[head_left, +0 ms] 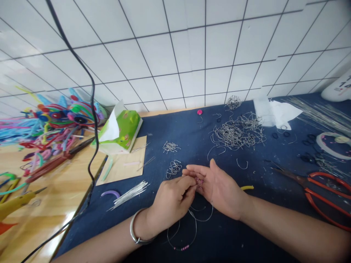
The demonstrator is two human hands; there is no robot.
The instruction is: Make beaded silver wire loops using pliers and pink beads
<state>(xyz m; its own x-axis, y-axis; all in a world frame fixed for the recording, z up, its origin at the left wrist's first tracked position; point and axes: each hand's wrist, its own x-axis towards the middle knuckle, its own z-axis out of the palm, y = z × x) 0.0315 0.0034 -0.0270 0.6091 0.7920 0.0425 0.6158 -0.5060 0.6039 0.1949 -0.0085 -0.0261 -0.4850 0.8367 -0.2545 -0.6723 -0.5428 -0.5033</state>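
My left hand (171,199) is closed in a pinch at the fingertips of my right hand. A thin wire (196,230) runs in loops from between its fingers, and several small pink beads (185,248) sit on the lowest loop. My right hand (219,188) is turned palm up, slightly cupped, with its fingers stretched out. More pink-purple beads (200,180) lie on its fingers and palm. The pinching fingertips of my left hand are partly hidden. Just beyond them lies a small pile of bent wire pieces (174,168).
A large heap of bent wires (233,133) lies on the dark blue cloth (175,126). To the right are red-handled scissors (307,182) and a white ring-shaped dish (319,140). Straight wires (131,193), a green tissue pack (123,128) and a black cable (93,109) are at left.
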